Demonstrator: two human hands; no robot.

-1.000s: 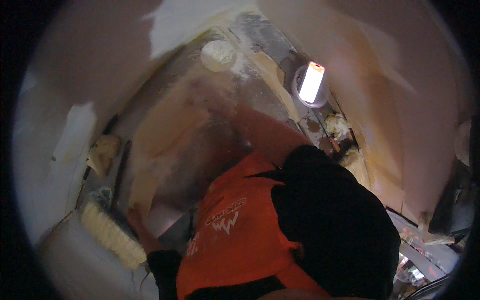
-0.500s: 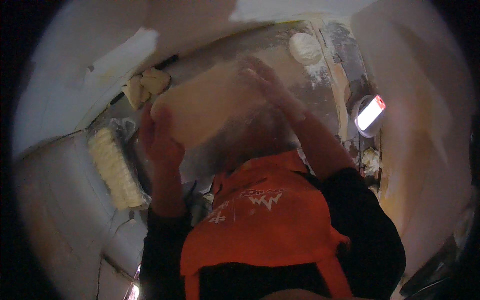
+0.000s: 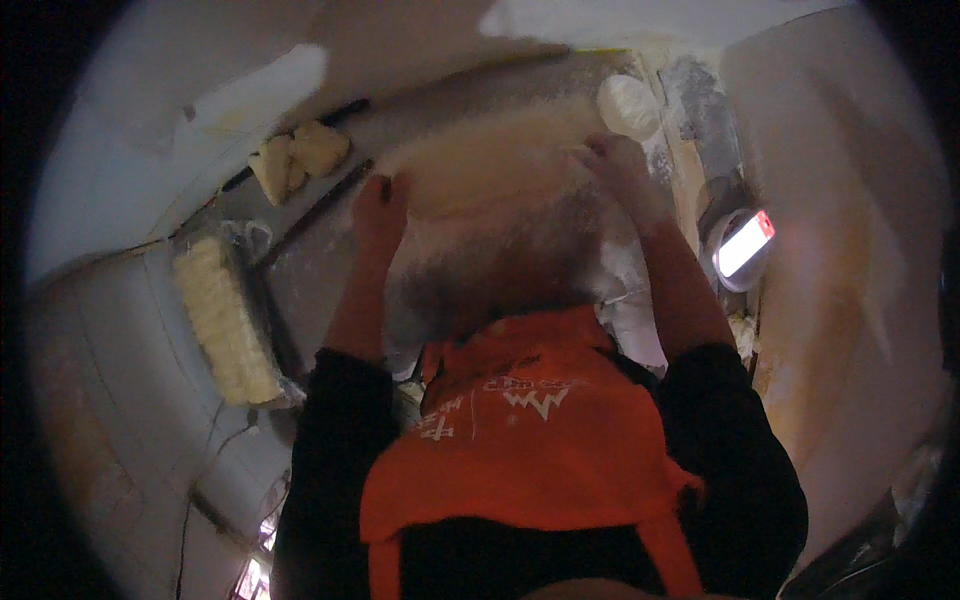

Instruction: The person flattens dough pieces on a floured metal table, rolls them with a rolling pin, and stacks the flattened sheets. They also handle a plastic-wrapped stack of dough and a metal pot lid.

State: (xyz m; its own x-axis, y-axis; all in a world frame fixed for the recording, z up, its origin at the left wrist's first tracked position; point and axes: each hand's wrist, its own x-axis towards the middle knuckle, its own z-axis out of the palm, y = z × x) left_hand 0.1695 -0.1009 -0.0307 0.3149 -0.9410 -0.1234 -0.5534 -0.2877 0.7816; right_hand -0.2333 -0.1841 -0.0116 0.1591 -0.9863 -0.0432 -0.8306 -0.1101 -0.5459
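A wide, pale sheet of dough (image 3: 490, 160) stretches between my two hands over the floured worktop, its edges smeared by motion. My left hand (image 3: 382, 208) is closed at the sheet's left end, the fingers curled in. At the opposite end my right hand (image 3: 620, 172) has its fingers bent around the dough's edge. Just beyond that hand sits a round white lump of dough (image 3: 630, 107). Several pale dough pieces (image 3: 300, 155) lie to the far left of my left hand.
At the left, a clear plastic-covered tray holds rows of pale dough pieces (image 3: 225, 325). A dark strip (image 3: 320, 208) runs diagonally beside my left hand. On the right lies a lit phone-like screen (image 3: 745, 243) on a round white object. Flour dusts the worktop (image 3: 450, 265).
My left hand has moved right and away from me, with its fingers now closed. My right hand has shifted right. The dough sheet has swung from slanted to nearly level between them.
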